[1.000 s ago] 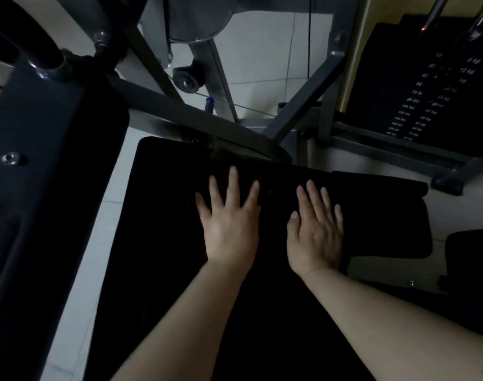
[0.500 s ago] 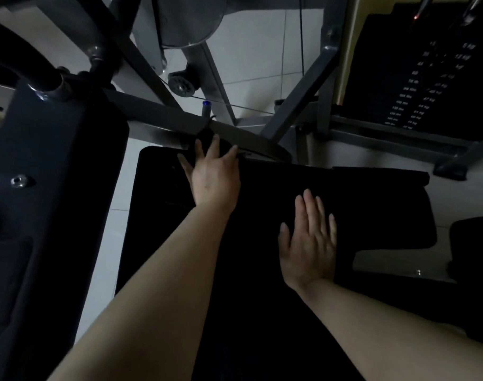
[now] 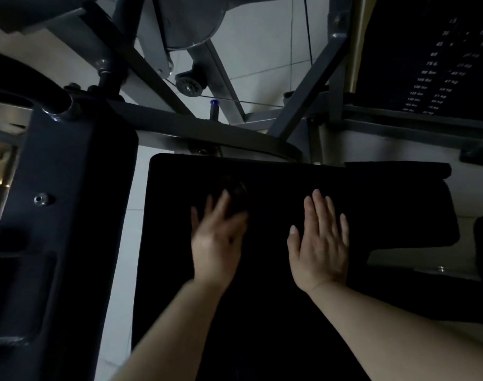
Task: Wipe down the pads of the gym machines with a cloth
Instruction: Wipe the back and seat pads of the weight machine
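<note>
Lying flat with fingers straight, both hands sit on the black pad (image 3: pixel 262 188). Left hand (image 3: pixel 218 240) is blurred, fingers spread wide, near the pad's middle. Right hand (image 3: pixel 320 243) has fingers close together, palm down, beside it. A cloth cannot be made out in the dark. Grey machine frame (image 3: pixel 212 130) crosses just beyond the pad; weight stack (image 3: pixel 432 59) upper right.

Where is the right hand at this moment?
In the head view, the right hand lies flat, fingers straight, on the right part of the large black padded seat, beside the blurred left hand.
</note>
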Action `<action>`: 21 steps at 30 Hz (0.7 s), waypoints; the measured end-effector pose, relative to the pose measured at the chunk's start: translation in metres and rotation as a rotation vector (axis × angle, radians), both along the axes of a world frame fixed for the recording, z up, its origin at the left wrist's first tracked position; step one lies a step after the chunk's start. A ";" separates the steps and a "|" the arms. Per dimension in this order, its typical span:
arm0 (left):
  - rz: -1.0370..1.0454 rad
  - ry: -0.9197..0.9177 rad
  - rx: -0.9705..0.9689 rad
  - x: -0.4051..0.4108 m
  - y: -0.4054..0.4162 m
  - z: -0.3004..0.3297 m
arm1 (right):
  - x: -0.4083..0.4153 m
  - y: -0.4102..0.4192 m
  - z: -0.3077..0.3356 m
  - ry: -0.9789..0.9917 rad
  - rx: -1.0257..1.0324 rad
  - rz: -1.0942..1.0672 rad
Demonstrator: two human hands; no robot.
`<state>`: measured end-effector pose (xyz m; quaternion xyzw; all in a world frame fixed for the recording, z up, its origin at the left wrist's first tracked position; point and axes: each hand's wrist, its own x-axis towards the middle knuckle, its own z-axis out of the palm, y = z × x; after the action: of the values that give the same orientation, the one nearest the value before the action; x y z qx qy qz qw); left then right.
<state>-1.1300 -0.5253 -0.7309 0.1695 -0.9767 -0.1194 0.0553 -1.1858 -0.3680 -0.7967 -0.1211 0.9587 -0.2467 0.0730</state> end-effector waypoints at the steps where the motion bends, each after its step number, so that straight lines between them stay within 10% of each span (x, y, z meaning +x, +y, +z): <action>1: 0.081 0.000 0.010 -0.032 -0.012 0.003 | 0.000 0.000 0.000 0.001 -0.007 0.000; 6: 0.278 -0.217 -0.174 -0.114 -0.028 0.000 | -0.001 0.001 0.001 0.005 -0.023 -0.003; 15: 0.318 -0.397 -0.263 0.061 0.037 -0.001 | 0.000 0.001 0.001 0.001 -0.006 0.011; 21: 0.339 -0.413 -0.286 -0.053 -0.031 0.006 | 0.000 0.003 0.000 0.004 0.028 0.047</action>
<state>-1.1831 -0.5564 -0.7251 0.3413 -0.9320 0.0672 -0.1022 -1.1861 -0.3651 -0.7970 -0.1431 0.9591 -0.2313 0.0784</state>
